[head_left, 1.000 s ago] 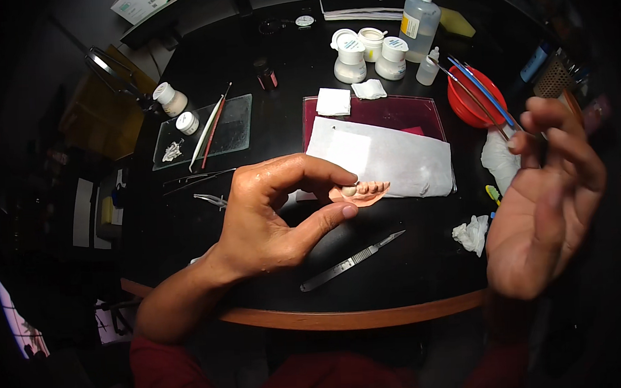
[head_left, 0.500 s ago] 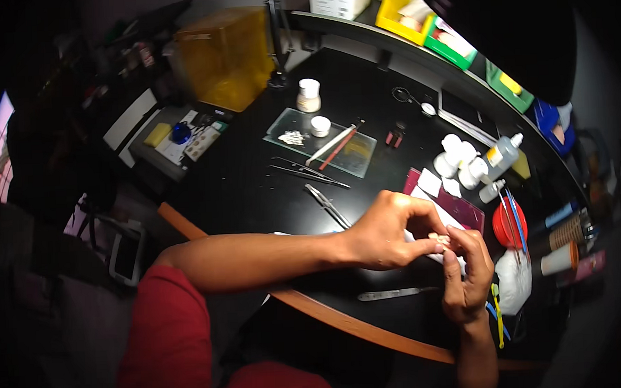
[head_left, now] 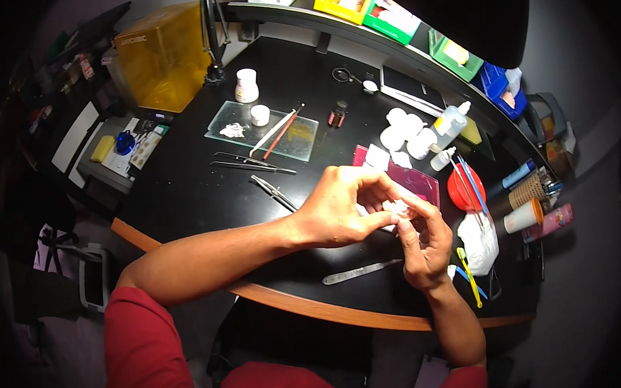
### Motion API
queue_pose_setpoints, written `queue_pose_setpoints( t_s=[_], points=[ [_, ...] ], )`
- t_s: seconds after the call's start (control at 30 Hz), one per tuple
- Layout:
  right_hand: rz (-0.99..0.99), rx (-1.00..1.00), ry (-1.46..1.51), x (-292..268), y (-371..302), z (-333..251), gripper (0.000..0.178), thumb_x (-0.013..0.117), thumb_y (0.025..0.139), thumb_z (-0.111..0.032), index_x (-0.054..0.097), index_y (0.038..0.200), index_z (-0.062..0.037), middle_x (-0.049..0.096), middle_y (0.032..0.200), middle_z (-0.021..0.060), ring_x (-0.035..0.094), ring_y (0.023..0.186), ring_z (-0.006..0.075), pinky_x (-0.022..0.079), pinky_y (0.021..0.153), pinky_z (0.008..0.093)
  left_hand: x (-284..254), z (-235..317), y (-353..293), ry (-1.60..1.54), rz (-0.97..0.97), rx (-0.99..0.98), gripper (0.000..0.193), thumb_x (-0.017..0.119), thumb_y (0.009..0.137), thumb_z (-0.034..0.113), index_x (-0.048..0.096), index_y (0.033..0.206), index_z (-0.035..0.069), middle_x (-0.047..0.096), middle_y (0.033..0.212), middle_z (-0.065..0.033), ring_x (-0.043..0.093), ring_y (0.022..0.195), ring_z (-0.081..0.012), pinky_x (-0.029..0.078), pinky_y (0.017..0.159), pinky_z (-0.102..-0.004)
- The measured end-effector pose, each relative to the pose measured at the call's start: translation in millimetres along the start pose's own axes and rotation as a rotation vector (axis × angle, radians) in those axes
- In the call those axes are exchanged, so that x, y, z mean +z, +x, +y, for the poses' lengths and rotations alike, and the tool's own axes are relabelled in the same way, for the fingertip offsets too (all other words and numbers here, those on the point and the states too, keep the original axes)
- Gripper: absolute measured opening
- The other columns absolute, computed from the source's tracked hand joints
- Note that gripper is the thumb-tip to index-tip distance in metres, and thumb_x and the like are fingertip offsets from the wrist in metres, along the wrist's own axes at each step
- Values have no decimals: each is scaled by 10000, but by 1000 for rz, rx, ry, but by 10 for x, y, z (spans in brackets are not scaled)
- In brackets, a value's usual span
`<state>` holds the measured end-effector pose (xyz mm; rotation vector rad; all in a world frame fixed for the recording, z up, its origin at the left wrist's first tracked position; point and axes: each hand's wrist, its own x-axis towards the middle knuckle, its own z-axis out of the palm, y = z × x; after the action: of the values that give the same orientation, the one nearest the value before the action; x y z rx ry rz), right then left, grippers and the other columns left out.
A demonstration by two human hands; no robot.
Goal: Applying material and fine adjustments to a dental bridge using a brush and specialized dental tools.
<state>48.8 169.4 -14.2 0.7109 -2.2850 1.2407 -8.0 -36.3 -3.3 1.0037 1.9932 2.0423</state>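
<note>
My left hand (head_left: pixel 332 208) and my right hand (head_left: pixel 425 253) meet over the near part of the bench. Between their fingertips they pinch a small pale, pinkish-white piece (head_left: pixel 397 207); fingers cover much of it, so its exact kind is unclear. Both hands are closed on it. Just below lies a slim metal knife-like tool (head_left: pixel 355 273), its right end close to my right wrist. Behind the fingers, a dark pink plate (head_left: pixel 424 182) bears white pieces. Left of my left hand rest a scissor-like metal instrument (head_left: pixel 272 193) and dark tweezers (head_left: pixel 254 164).
A glass slab (head_left: pixel 218 132) carries a small white jar (head_left: pixel 260 115), a white-handled tool and a red brush (head_left: pixel 280 134). White containers (head_left: pixel 405 129) and a squeeze bottle (head_left: pixel 451 122) stand behind. Rightward are a red bowl (head_left: pixel 465 187), white tissue (head_left: pixel 477 242) and a yellow toothbrush (head_left: pixel 469 277).
My view has swung, so the whole bench appears further left and higher. Both hands still hold the small pale piece, in about the same place over the bench.
</note>
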Motion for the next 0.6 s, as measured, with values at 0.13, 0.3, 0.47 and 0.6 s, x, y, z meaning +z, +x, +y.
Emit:
queue_pose_setpoints(
  t_s=[0.13, 0.3, 0.47, 0.6],
  points=[
    [27, 12, 61, 16, -54, 1, 334, 618, 942, 18, 557, 1270, 44, 698, 1046, 153, 695, 924, 184, 552, 812, 294, -8, 51, -3, -13, -21, -4, 301, 821, 845, 101, 690, 1098, 5, 730, 946, -56, 677, 876, -112, 550, 837, -287],
    [71, 107, 200, 36, -103, 2, 309, 621, 955, 15, 522, 1247, 39, 678, 1067, 146, 687, 914, 167, 561, 801, 287, -6, 42, 2, -1, -62, -37, 326, 797, 864, 82, 681, 1159, 8, 744, 1006, -80, 697, 924, -134, 551, 869, -300],
    [77, 149, 253, 72, -100, -13, 262, 627, 963, 0, 542, 1210, 26, 673, 1012, 114, 679, 868, 142, 557, 757, 268, -14, -30, 3, 31, -40, 35, 251, 780, 888, 212, 747, 1080, 53, 768, 918, -73, 724, 885, -132, 568, 734, -296],
    [81, 141, 221, 54, -95, -15, 235, 627, 964, 1, 556, 1187, 20, 671, 983, 99, 674, 839, 131, 550, 747, 258, -9, -26, 17, 55, -41, 26, 233, 774, 893, 218, 750, 1058, 56, 768, 913, -69, 723, 882, -133, 569, 730, -305]
  ],
)
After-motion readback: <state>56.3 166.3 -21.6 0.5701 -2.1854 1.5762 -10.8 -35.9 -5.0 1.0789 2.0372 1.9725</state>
